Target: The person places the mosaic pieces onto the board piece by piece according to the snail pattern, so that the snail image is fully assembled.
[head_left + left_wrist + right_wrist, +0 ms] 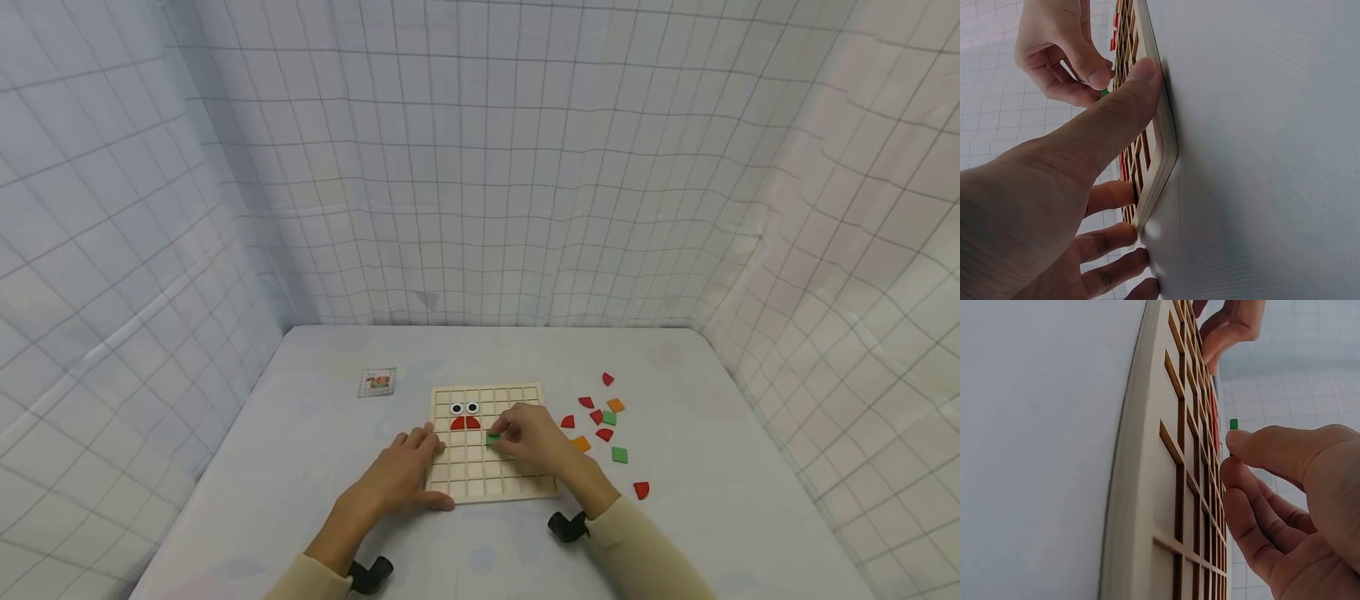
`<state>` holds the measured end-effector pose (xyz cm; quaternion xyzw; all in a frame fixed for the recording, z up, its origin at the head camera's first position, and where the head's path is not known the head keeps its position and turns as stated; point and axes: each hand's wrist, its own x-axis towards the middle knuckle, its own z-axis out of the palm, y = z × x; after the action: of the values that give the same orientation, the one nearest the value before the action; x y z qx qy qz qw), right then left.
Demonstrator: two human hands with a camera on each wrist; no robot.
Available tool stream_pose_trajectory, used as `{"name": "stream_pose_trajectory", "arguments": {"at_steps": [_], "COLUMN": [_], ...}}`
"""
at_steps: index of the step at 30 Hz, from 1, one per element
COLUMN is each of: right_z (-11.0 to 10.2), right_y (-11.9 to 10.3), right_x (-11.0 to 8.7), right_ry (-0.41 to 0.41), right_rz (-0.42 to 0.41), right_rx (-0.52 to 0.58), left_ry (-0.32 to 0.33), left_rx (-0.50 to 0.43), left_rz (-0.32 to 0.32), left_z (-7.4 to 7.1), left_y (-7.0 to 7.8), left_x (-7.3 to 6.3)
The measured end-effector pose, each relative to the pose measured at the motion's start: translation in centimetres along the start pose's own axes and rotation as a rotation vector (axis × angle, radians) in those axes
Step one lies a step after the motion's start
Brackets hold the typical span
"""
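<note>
A pale wooden grid board (457, 487) lies on the table in the head view. Two eye tiles (464, 408) sit side by side in its upper cells, with two red quarter-round tiles (465, 423) directly below. My right hand (529, 437) pinches a green square tile (492, 439) between thumb and fingertips over the middle of the board. In the right wrist view that green tile (1234, 424) stands edge-on, held just off the grid. My left hand (405, 471) rests at the board's left side, its thumb (1142, 70) on the near edge and fingers along the left edge.
Right of the board lie loose red quarter-round tiles (641, 490), green squares (619, 455) and orange tiles (616, 405), several in all. A small picture card (377, 382) with a coloured figure on a grid lies at the back left. Gridded white sheets (480, 208) enclose the table.
</note>
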<state>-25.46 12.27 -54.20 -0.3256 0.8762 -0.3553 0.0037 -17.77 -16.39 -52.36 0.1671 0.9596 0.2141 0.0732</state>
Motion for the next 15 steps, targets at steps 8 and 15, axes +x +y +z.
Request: {"name": "stream_pose_trajectory", "arguments": {"at_steps": [8,15], "right_z": [1.2,1.5], "right_y": [-0.6,-1.3], "right_x": [1.4,1.8], "right_ry": [-0.046,-0.065], "right_rz": [0.036,0.072], "right_rx": [-0.039,-0.035], "left_ry": [0.005,-0.001], "left_rx": [0.003,-0.011], "left_rz": [0.004,-0.004], "left_z": [-0.1,-0.1], "left_y": [0.0,0.1], "left_x": [0.1,0.2]}}
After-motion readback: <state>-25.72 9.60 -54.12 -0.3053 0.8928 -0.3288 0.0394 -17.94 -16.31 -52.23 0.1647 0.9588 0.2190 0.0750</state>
